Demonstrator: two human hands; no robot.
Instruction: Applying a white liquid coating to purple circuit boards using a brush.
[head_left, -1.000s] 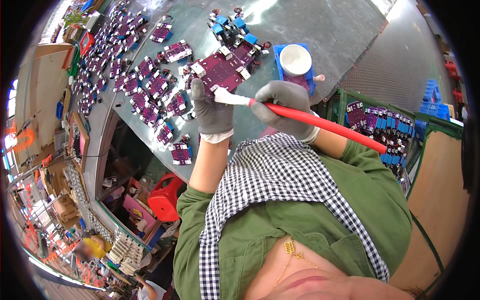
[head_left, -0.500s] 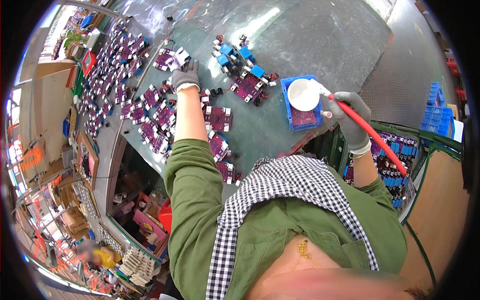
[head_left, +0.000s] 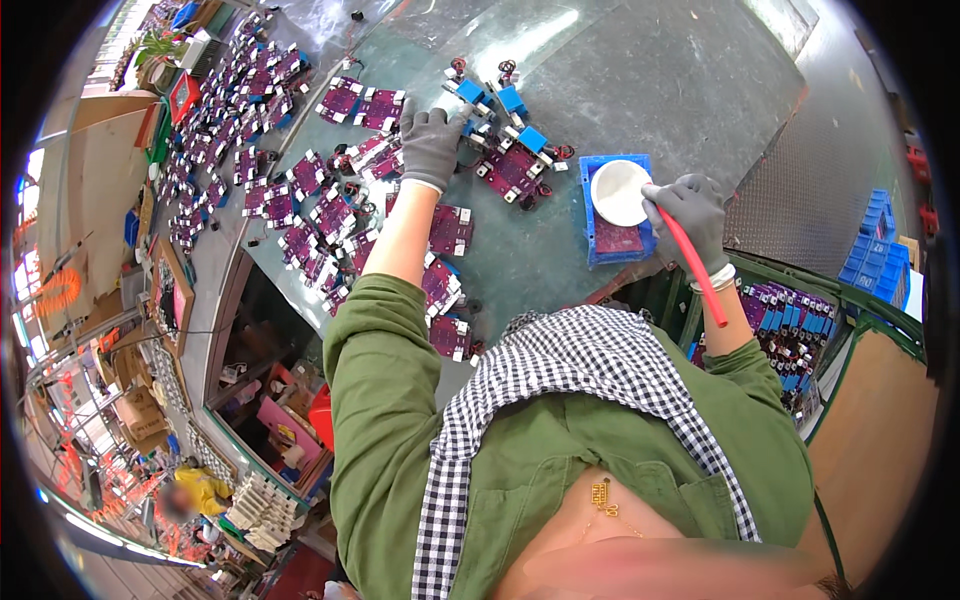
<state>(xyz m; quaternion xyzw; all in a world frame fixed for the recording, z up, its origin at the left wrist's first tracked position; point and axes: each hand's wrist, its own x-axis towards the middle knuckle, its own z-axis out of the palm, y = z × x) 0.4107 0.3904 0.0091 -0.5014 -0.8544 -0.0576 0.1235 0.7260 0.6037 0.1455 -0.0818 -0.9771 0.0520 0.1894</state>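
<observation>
My left hand (head_left: 430, 145), in a grey glove, hovers over or rests on the boards with its fingers stretched out. Just left of its fingertips lie two purple circuit boards (head_left: 380, 110) side by side. To its right sit boards carrying blue blocks (head_left: 471, 92) and black wires. My right hand (head_left: 692, 215), gloved too, is closed round a red-handled brush (head_left: 695, 265), whose tip is hidden behind the fingers at the cup's rim. That white round cup (head_left: 620, 192) stands in a blue plastic bin (head_left: 588, 225).
Many more purple boards (head_left: 320, 235) cover the left part of the green table (head_left: 530, 265). A crate of boards (head_left: 790, 310) stands by my right elbow, with blue bins (head_left: 872, 245) beyond it. Another person in yellow (head_left: 205, 490) is far off at lower left.
My left hand has moved right, away from the two upper boards, which now lie flat and uncovered. My right hand has turned the brush handle steeper, and its white end is now hidden.
</observation>
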